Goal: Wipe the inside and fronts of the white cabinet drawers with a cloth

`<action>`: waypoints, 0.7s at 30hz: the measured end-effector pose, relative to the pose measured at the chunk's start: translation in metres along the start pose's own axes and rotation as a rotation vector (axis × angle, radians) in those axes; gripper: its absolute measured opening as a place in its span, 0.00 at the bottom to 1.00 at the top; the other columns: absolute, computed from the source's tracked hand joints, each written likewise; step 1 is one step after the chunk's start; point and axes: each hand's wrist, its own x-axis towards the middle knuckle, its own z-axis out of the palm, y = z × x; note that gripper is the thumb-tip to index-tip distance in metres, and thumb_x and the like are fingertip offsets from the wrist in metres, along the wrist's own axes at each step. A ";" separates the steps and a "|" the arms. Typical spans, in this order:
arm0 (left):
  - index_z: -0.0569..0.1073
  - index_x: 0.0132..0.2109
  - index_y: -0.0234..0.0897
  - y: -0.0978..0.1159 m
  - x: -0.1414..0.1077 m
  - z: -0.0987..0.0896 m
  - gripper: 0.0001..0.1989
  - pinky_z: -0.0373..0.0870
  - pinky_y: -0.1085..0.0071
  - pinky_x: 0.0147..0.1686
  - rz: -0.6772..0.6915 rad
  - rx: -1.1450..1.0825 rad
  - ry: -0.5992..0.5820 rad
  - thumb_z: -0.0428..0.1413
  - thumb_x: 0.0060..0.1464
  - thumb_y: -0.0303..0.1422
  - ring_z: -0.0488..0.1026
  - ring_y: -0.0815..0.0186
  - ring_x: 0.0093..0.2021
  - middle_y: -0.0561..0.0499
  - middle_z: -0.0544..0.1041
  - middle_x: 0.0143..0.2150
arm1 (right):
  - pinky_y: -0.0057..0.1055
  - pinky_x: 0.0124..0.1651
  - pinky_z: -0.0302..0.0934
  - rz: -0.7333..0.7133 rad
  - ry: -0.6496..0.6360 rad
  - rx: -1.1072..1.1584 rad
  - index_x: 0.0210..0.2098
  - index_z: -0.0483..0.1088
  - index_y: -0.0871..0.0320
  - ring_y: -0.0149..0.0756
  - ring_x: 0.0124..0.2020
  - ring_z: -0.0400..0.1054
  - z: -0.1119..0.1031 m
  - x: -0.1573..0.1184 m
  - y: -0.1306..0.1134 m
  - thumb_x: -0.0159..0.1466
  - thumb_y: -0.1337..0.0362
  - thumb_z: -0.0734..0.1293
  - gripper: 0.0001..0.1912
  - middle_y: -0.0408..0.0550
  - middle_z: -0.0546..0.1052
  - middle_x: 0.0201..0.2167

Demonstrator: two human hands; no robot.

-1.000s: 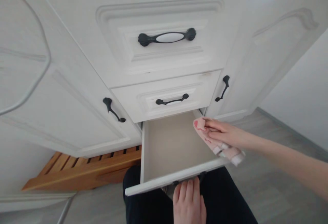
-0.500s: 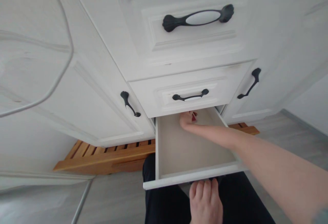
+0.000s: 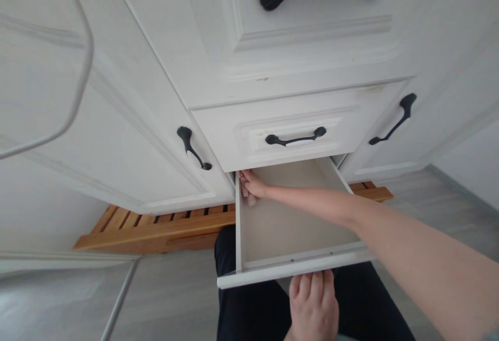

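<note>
A white drawer (image 3: 296, 226) is pulled out low in the cabinet, above my knees. Reaching across it, my right hand (image 3: 254, 184) is in its back left corner, fingers closed on a small, pinkish, soft-looking item (image 3: 251, 200), partly covered by the hand. At the drawer's front, my left hand (image 3: 314, 302) has its fingers curled around the handle, which is mostly hidden behind the front panel's edge.
A closed drawer (image 3: 234, 148) with a dark handle is directly above. Cabinet doors stand on both sides. A slatted wooden piece (image 3: 156, 232) lies under the cabinet. A pale cable (image 3: 83, 76) hangs at the left, and a metal bar (image 3: 120, 299) is at the lower left.
My right hand has moved left inside the drawer, from the back middle to the left corner. The red item seen by it before no longer shows. The view has come nearer the cabinet.
</note>
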 end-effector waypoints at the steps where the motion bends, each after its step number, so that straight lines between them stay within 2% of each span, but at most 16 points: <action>1: 0.76 0.56 0.42 0.000 0.001 0.000 0.19 0.64 0.60 0.52 -0.009 0.000 0.008 0.55 0.58 0.34 0.73 0.62 0.45 0.50 0.81 0.45 | 0.38 0.56 0.66 -0.009 -0.018 0.013 0.47 0.69 0.55 0.38 0.55 0.67 -0.002 -0.011 -0.001 0.58 0.78 0.58 0.21 0.51 0.70 0.56; 5: 0.78 0.52 0.45 0.005 0.003 0.006 0.16 0.64 0.60 0.51 -0.067 -0.016 0.119 0.55 0.57 0.31 0.74 0.63 0.43 0.52 0.82 0.40 | 0.46 0.65 0.60 -0.093 -0.191 0.121 0.45 0.72 0.57 0.45 0.67 0.58 -0.014 -0.082 -0.009 0.53 0.80 0.61 0.23 0.52 0.66 0.62; 6: 0.78 0.51 0.45 0.005 0.003 0.007 0.16 0.64 0.60 0.51 -0.073 -0.021 0.137 0.55 0.57 0.31 0.74 0.62 0.43 0.52 0.82 0.40 | 0.47 0.66 0.58 -0.133 -0.276 0.178 0.44 0.72 0.58 0.45 0.68 0.57 -0.019 -0.100 -0.011 0.53 0.80 0.61 0.23 0.52 0.66 0.61; 8: 0.78 0.51 0.45 0.005 0.003 0.007 0.16 0.63 0.61 0.52 -0.060 -0.021 0.134 0.56 0.56 0.31 0.74 0.62 0.44 0.52 0.82 0.41 | 0.44 0.67 0.56 -0.278 -0.523 0.330 0.45 0.74 0.57 0.44 0.68 0.57 -0.032 -0.126 -0.016 0.53 0.81 0.61 0.24 0.51 0.69 0.60; 11: 0.78 0.52 0.43 0.002 0.005 0.003 0.17 0.63 0.61 0.53 -0.005 -0.001 0.103 0.58 0.54 0.31 0.74 0.62 0.46 0.51 0.82 0.43 | 0.33 0.59 0.62 -0.445 -0.911 0.483 0.43 0.77 0.56 0.38 0.61 0.65 -0.053 -0.135 -0.018 0.52 0.83 0.60 0.26 0.47 0.74 0.55; 13: 0.78 0.52 0.42 -0.001 0.006 0.001 0.18 0.62 0.62 0.52 0.032 0.009 0.116 0.57 0.54 0.31 0.73 0.62 0.47 0.51 0.82 0.43 | 0.27 0.49 0.65 -0.421 -1.059 0.411 0.39 0.78 0.59 0.35 0.52 0.71 -0.065 -0.125 -0.015 0.51 0.84 0.60 0.24 0.47 0.77 0.50; 14: 0.79 0.52 0.41 -0.002 0.007 0.000 0.18 0.62 0.62 0.52 0.044 0.009 0.126 0.57 0.54 0.31 0.73 0.63 0.47 0.51 0.82 0.43 | 0.27 0.44 0.65 -0.411 -1.079 0.310 0.36 0.78 0.60 0.34 0.47 0.73 -0.069 -0.118 -0.013 0.52 0.84 0.60 0.21 0.47 0.78 0.47; 15: 0.79 0.52 0.40 -0.002 0.007 -0.001 0.17 0.62 0.62 0.52 0.052 0.006 0.133 0.56 0.55 0.31 0.73 0.63 0.47 0.51 0.82 0.43 | 0.27 0.40 0.64 -0.426 -1.040 0.170 0.33 0.77 0.60 0.34 0.43 0.73 -0.073 -0.109 -0.011 0.54 0.82 0.62 0.17 0.47 0.78 0.44; 16: 0.79 0.52 0.40 -0.003 0.007 -0.001 0.17 0.63 0.62 0.53 0.053 0.001 0.131 0.55 0.56 0.31 0.73 0.63 0.47 0.51 0.82 0.43 | 0.28 0.39 0.63 -0.454 -0.942 0.020 0.31 0.76 0.60 0.35 0.42 0.72 -0.076 -0.101 -0.008 0.56 0.80 0.63 0.13 0.47 0.78 0.42; 19: 0.78 0.53 0.40 -0.003 0.006 -0.001 0.18 0.62 0.61 0.54 0.039 -0.016 0.113 0.54 0.57 0.31 0.74 0.63 0.48 0.51 0.82 0.45 | 0.38 0.46 0.61 -0.515 -0.559 -0.292 0.33 0.74 0.59 0.44 0.52 0.66 -0.083 -0.069 -0.004 0.66 0.73 0.60 0.12 0.54 0.76 0.48; 21: 0.78 0.53 0.40 -0.003 0.006 0.000 0.17 0.62 0.61 0.54 0.033 -0.023 0.120 0.54 0.58 0.31 0.74 0.62 0.49 0.51 0.83 0.45 | 0.43 0.53 0.59 -0.517 -0.429 -0.273 0.39 0.74 0.59 0.47 0.61 0.59 -0.083 -0.041 -0.001 0.70 0.71 0.56 0.15 0.57 0.73 0.56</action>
